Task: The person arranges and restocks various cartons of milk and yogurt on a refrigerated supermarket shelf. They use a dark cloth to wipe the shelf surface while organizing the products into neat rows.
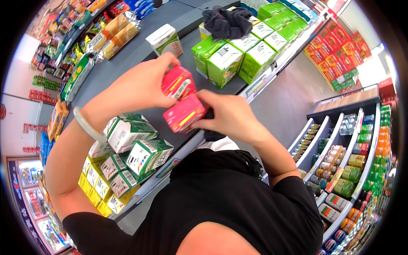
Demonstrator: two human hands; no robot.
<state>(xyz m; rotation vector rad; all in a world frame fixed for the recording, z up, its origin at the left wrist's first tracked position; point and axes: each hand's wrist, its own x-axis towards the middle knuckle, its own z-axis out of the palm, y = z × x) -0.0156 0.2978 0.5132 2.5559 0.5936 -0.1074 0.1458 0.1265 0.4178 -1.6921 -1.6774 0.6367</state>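
Note:
My left hand (149, 83), a pale bangle on its wrist, grips a red carton (180, 83) by its sides. Just below, a second, pinkish-red carton (184, 114) is in my right hand (231, 114), between thumb and fingers. The two cartons meet or nearly meet above the grey shelf (124, 75). Behind my left hand stands a single white and green carton (165, 40). Several bright green cartons (226, 63) form rows to the right. White and dark green cartons (130, 135) are stacked near my left forearm.
A dark crumpled cloth (227, 22) lies on top of the cartons. Yellow cartons (98, 185) sit at the shelf's lower end. Packaged snacks (111, 36) line the far side. Across the aisle floor (287, 89) is a rack of bottled drinks (338, 159). Red boxes (334, 55) are piled behind.

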